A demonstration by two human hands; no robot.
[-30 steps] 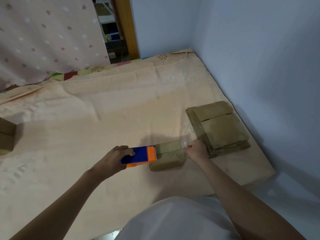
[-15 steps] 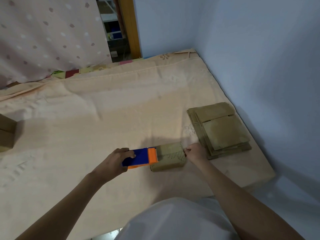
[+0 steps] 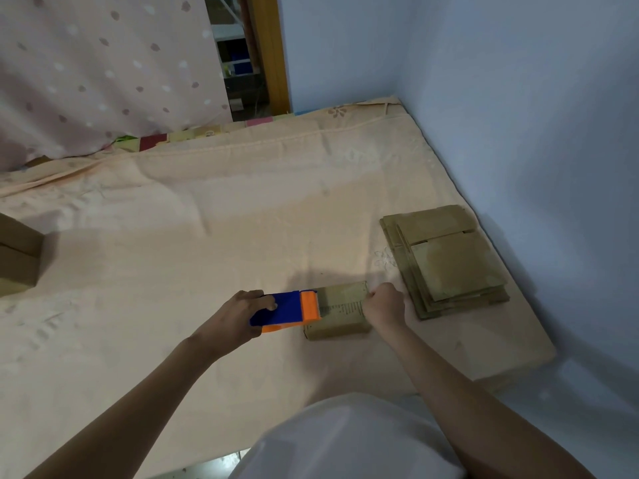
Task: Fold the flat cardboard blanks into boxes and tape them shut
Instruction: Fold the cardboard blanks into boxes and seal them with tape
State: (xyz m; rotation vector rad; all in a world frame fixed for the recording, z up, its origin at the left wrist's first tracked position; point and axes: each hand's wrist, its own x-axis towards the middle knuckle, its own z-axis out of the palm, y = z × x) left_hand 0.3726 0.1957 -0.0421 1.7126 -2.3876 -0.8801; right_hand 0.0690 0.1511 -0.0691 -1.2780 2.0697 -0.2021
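Midway: one box being taped, stack of flats untouched.
Folded box [image 3: 337, 311] sits near the bed's [image 3: 207, 236] right edge, just beside the stack of flats [image 3: 449, 261]; another box [image 3: 17, 257] at the left edge looks done. Left hand [image 3: 238, 314], grip wrapped round the tape dispenser [image 3: 290, 311], blade end on the box's left end. Right hand [image 3: 383, 304], fingers curled, pinching what looks like the tape end at the box's right end.

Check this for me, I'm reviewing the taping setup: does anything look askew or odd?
Only the stack of flat cardboard blanks at the bed's right edge: its sheets are fanned and offset, not squared. Nothing is spilled or visibly damaged.
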